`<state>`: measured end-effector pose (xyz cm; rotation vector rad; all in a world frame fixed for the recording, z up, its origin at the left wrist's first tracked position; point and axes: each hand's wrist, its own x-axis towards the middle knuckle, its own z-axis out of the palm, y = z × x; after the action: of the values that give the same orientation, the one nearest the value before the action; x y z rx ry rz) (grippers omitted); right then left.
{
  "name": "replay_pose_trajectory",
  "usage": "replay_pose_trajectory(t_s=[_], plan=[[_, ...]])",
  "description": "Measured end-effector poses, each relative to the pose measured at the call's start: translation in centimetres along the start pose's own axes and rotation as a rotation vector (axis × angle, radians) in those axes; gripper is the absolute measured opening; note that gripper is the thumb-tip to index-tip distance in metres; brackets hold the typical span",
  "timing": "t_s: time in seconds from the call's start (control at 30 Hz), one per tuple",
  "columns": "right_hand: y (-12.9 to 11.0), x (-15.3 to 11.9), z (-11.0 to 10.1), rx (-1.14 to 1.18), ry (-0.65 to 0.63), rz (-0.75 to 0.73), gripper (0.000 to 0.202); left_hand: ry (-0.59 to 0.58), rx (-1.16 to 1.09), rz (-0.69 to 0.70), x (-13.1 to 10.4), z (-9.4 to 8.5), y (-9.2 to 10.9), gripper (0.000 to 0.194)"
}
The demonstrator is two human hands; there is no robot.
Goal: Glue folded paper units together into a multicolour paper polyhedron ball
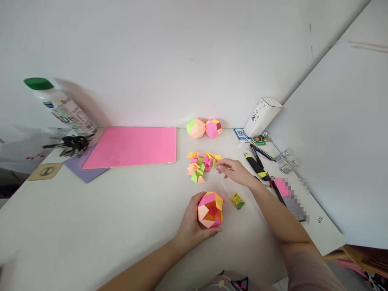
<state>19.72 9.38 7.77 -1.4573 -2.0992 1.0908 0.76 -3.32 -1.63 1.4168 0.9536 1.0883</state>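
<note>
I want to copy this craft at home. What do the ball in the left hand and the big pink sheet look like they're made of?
The ball in the left hand looks like folded coloured paper: matte, flat facets, sharp creases. The pink sheet seems thicker paper or card, matte, lying flat with a pale edge; which one, I can't tell.

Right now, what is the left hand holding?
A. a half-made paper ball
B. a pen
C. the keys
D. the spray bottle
A: the left hand cups a half-made paper ball of pink, orange and yellow folds, open at the top, while the right hand reaches to the pile of folded pieces.
</note>
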Motion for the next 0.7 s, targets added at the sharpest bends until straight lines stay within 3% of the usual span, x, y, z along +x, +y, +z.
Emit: replay_pose_trajectory(t_s=[0.07, 0.17, 0.33, 0.43, 0.53, 0.7], plan=[[-0.1, 1.3, 0.6, -0.073, 0.029, -0.032, 0.023, 0.021, 0.071, 0.029, 0.0, 0.0, -0.1, 0.094], [-1.0, 2.5, 1.9, -0.139, -0.066, -0.058, 0.010, 0.025, 0.145, 0.054, 0.2, -0.1, 0.0, 0.097], [-1.5, 4.0, 4.4, -0.230, -0.123, -0.010, 0.022, -0.002, 0.194, 0.080, 0.4, -0.3, 0.5, 0.099], [-0.9, 4.7, 5.3, -0.235, -0.124, 0.019, 0.019, -0.012, 0.214, 0.073, 0.4, -0.4, 0.5, 0.102], [-0.4, 4.7, 5.3, -0.202, -0.130, 0.019, 0.014, -0.015, 0.230, 0.072, 0.4, -0.4, 0.6, 0.103], [-1.1, 2.3, 3.4, -0.098, -0.109, 0.001, 0.008, -0.036, 0.261, 0.074, 0.4, -0.5, 0.6, 0.105]])
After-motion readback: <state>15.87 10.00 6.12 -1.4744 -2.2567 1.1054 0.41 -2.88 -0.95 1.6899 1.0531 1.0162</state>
